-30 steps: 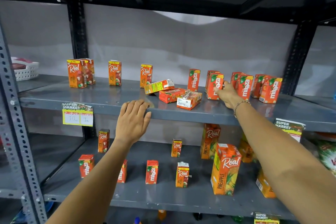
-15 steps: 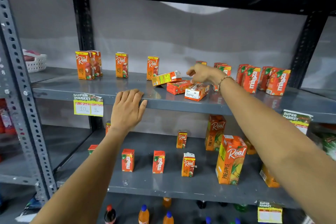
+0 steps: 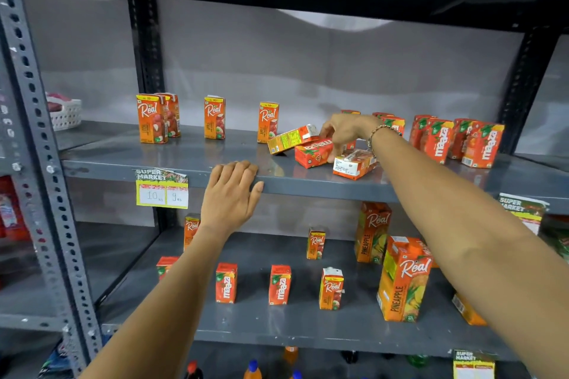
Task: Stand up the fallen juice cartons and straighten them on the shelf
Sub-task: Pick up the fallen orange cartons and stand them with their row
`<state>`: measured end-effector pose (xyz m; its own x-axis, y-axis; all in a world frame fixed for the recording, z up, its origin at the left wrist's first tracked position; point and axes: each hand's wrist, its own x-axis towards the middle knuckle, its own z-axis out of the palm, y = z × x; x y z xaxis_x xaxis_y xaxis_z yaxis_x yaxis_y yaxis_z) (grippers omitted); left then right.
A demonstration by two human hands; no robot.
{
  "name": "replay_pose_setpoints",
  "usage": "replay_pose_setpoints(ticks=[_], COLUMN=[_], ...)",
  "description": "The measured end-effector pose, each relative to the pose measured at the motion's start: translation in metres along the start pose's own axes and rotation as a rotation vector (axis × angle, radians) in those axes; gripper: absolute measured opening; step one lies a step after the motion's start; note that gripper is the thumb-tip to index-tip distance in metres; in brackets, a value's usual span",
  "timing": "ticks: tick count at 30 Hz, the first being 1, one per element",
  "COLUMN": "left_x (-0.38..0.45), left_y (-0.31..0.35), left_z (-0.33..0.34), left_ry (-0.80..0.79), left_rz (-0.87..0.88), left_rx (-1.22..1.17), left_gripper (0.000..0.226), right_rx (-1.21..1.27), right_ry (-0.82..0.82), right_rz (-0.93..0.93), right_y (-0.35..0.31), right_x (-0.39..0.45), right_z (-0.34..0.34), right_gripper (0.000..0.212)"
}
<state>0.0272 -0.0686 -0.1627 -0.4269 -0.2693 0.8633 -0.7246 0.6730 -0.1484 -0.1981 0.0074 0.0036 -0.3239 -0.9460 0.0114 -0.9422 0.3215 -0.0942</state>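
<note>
While reaching over the upper shelf [image 3: 184, 160], right hand [image 3: 345, 132] down on the middle fallen carton [image 3: 312, 153], fingers curled over its far end and thumb at its near right corner; grip narrow, looks closed on that carton, though contact on the far side hidden. Carton flat on its side on the upper shelf, mid-right. Two more fallen there: one with a yellow side panel [image 3: 292, 138] just left, tilted and leaning on the middle one; one with a white label [image 3: 354, 164] just right, near the front edge, partly under the right wrist. Bracelet [image 3: 380, 132] on that wrist. Left hand [image 3: 229, 194] flat on the shelf's front edge, fingers spread over the lip, holding nothing. Upright on the same shelf: Real cartons [image 3: 152, 118] at left and centre, spaced apart; Maaza cartons [image 3: 480, 144] bunched at right, slightly askew. Price tag [image 3: 161, 189] clipped to the front edge left of the left hand. Lower shelf [image 3: 277, 326]: small cartons upright, well apart, plus two tall pineapple cartons [image 3: 403, 278] at right. White basket [image 3: 64, 114] far left on the neighbouring shelf.
</note>
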Motion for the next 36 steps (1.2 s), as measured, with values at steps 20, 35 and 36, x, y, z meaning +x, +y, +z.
replay_pose_setpoints(ticks=[20, 35, 36], left_x=[-0.008, -0.012, -0.012], left_y=[-0.024, -0.021, -0.021], left_z=[-0.004, -0.002, -0.002], left_ry=[-0.067, 0.013, 0.005], left_rz=[-0.129, -0.126, -0.123], left_rx=[-0.029, -0.036, -0.025], left_gripper=[0.05, 0.042, 0.042], right_rx=[0.668, 0.265, 0.246], right_ry=[0.904, 0.126, 0.11], right_rz=[-0.091, 0.078, 0.084], right_y=[-0.098, -0.113, -0.117], right_x=[-0.066, -0.062, -0.063], right_z=[0.075, 0.039, 0.037], right_gripper=[0.061, 0.026, 0.021])
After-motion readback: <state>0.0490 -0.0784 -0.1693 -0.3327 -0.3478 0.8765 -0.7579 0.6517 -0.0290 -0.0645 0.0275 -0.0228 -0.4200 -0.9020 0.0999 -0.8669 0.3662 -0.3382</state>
